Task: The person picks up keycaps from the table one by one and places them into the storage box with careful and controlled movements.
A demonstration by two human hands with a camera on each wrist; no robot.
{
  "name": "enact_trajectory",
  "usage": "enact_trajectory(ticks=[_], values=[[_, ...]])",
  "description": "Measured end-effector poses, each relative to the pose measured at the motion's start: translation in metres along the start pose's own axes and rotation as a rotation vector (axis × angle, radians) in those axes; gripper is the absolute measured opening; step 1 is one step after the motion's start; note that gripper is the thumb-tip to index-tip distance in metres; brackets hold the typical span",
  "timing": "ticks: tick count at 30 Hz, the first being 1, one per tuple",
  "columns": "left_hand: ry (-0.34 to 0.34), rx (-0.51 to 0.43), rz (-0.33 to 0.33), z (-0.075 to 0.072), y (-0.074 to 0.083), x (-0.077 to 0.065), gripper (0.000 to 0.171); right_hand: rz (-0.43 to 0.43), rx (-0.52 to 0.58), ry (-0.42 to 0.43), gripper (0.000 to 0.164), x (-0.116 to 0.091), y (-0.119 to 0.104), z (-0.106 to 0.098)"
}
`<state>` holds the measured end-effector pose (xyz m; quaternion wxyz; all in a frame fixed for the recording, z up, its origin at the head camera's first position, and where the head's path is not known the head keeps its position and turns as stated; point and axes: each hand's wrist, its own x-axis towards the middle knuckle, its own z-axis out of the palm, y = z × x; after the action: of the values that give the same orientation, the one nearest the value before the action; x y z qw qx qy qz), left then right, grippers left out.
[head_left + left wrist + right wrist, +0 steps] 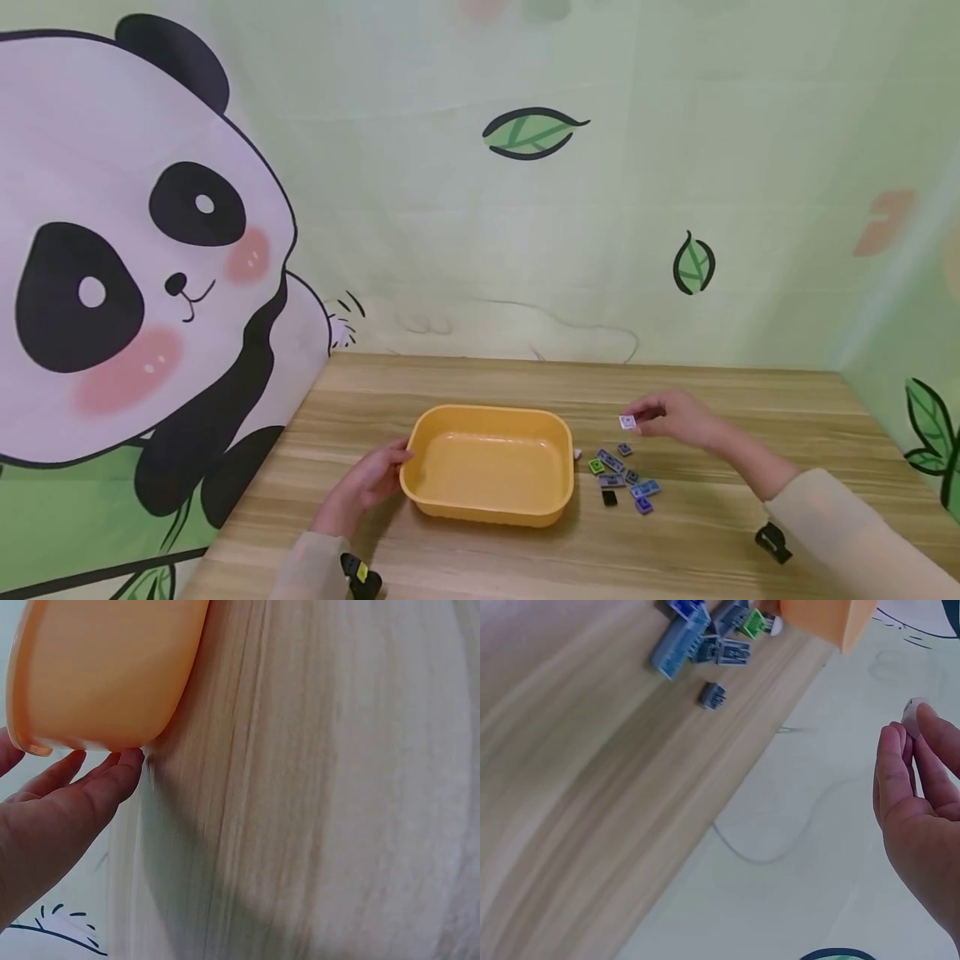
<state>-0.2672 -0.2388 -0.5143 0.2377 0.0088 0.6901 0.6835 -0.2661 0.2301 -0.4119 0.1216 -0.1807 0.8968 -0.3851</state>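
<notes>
At the left end of a yellow plastic bin (487, 515), my left hand (373, 477) holds the side, with fingers (112, 780) against the outer wall and the thumb by the rim. Above the table to the right of the bin, my right hand (678, 417) pinches a small white toy brick (627, 422) between thumb and fingertips. In the right wrist view the white brick (912, 718) is partly hidden by the thumb. Below that hand lie several loose bricks: a green one (596, 467), a black one (610, 498), and blue and grey-blue ones (644, 505).
A small white piece (577, 454) lies close to the bin's right wall. The wooden table (675, 558) ends at a backdrop (420, 250) printed with a panda and leaves. Black straps (772, 543) are on both wrists.
</notes>
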Motion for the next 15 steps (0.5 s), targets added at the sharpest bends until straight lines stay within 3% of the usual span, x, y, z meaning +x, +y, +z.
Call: enact_trajectory(ticks=[6,15], values=[[-0.022,-0.001,0.007,0.000,0.000,0.002,0.065,0.018,-0.008,-0.024,0.032,0.000,-0.012,-0.006],[-0.001,-0.011,0.004,0.000,0.003,-0.002,0.066,-0.004,0.018,-0.069,0.032,0.001,-0.022,-0.007]])
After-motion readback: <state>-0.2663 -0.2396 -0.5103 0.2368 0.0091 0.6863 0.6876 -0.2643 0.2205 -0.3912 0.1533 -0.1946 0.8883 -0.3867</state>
